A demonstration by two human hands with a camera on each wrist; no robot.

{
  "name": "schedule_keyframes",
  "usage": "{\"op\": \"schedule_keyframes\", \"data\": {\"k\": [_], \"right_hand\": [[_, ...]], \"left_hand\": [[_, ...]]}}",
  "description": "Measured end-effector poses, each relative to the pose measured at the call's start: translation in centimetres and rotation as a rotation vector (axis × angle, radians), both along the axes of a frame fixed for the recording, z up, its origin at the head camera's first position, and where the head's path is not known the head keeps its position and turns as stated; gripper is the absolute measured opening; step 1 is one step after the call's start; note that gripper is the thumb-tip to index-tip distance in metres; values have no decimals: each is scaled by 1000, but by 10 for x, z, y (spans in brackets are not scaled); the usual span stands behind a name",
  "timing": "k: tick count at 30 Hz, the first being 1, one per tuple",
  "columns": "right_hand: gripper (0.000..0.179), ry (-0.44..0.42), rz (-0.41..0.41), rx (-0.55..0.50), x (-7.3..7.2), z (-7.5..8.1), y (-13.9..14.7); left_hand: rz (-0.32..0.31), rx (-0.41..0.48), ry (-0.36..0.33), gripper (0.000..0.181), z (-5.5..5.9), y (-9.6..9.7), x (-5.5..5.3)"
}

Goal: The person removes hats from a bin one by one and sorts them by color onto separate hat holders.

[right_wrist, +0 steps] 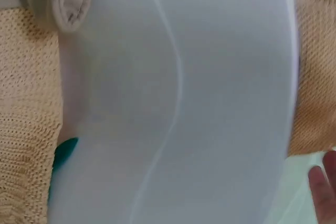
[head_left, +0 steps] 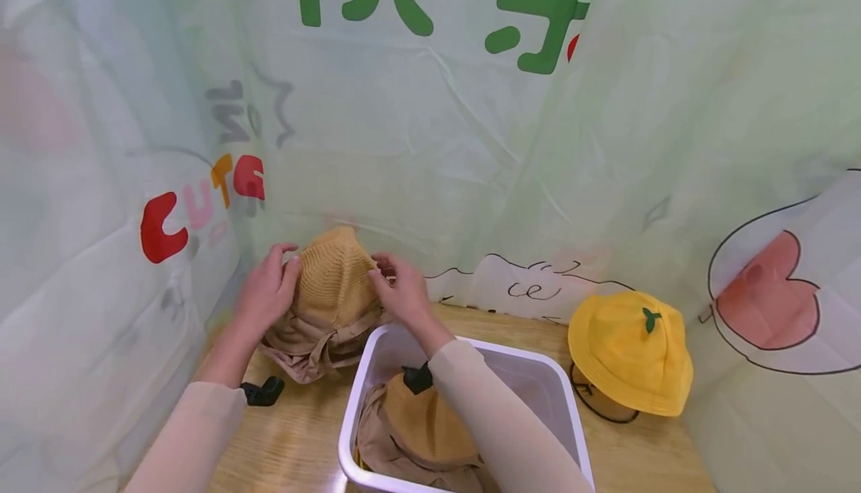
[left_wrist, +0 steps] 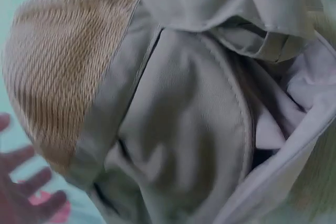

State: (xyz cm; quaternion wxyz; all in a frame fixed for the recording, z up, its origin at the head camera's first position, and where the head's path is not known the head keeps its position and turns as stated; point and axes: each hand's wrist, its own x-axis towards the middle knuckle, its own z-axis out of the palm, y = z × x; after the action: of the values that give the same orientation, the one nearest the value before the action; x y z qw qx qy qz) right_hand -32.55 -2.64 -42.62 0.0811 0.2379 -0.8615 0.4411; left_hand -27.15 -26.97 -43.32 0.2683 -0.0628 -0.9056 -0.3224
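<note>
A sun hat (head_left: pixel 336 276) with a woven straw crown and a brown fabric brim with a bow sits at the back left of the wooden table, both hands beside its crown. On its left is my left hand (head_left: pixel 269 287); in the left wrist view that hand's fingers (left_wrist: pixel 37 182) are spread, a little off the woven crown (left_wrist: pixel 73 61). My right hand (head_left: pixel 403 291) is at the crown's right side, thumb toward the straw. In the right wrist view, its fingertips (right_wrist: pixel 320 184) extend just below the crown's edge (right_wrist: pixel 317 77).
A white plastic bin (head_left: pixel 531 358) stands front centre, holding another straw-and-brown hat (head_left: pixel 430 418); a green leaf tip (right_wrist: pixel 64 153) shows beside it. To the right, a yellow bucket hat (head_left: pixel 625 351) with a green sprout sits on a stand. Printed curtains (head_left: pixel 403 142) hang around the table.
</note>
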Motion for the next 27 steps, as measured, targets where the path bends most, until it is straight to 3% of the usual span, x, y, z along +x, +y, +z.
{"op": "schedule_keyframes", "data": {"k": [3,6,9,11,13,27], "right_hand": [[56,78,86,24,5,7,-7],[73,157,130,156,6,12,-14],[80,177,145,254,5,12,-18],[82,168,149,282,5,11,-19],[82,164,153,291,5,9,-18],[83,188,164,354,2,-13,-16]], "left_hand": [[-61,-76,52,62,8,8,-2],[-117,-211,73,81,13,15,-8],[-157,-319,49,90,11,18,-17],[-169,-346,35,92,7,18,-21],[-166,-346,25,93,3,17,-22],[-196,-302,161,90,-34,10,-25]]}}
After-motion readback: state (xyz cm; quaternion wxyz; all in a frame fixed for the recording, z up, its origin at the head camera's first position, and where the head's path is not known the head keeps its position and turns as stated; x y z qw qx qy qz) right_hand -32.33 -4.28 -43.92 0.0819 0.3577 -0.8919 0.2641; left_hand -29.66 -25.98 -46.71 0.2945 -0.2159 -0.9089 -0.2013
